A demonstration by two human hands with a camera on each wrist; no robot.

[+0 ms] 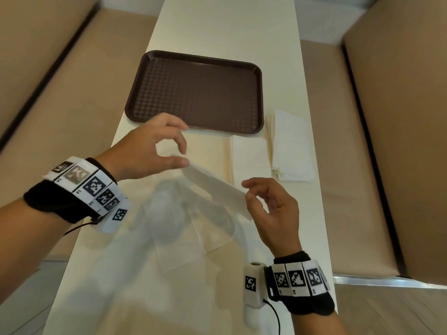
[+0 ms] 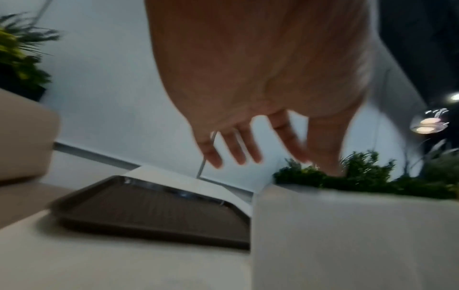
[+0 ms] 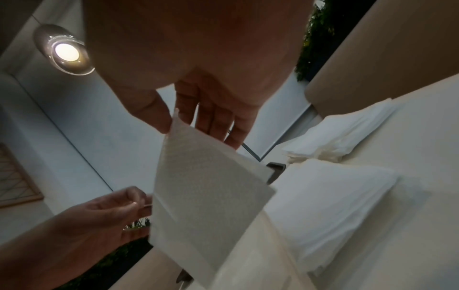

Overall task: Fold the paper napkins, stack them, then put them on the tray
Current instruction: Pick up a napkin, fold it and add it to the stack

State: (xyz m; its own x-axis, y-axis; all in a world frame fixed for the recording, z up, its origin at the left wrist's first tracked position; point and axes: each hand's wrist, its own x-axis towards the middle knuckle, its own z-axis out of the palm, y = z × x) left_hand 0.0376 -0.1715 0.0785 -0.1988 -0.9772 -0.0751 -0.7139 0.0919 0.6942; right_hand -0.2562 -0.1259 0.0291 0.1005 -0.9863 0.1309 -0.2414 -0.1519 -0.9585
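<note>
Napkin (image 3: 208,196) pinch plain at right wrist

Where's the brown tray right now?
In the head view, the brown tray sits empty on the table, just beyond both hands, left of the folded napkin pile.

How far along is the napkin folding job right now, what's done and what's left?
Done: some folded white paper napkins lie piled on the cream table, right of the dark brown plastic tray. In hand: the left hand and right hand each pinch a corner of one unfolded white napkin. Left: fold it, stack the napkins and move them onto the tray, which holds none.
</note>
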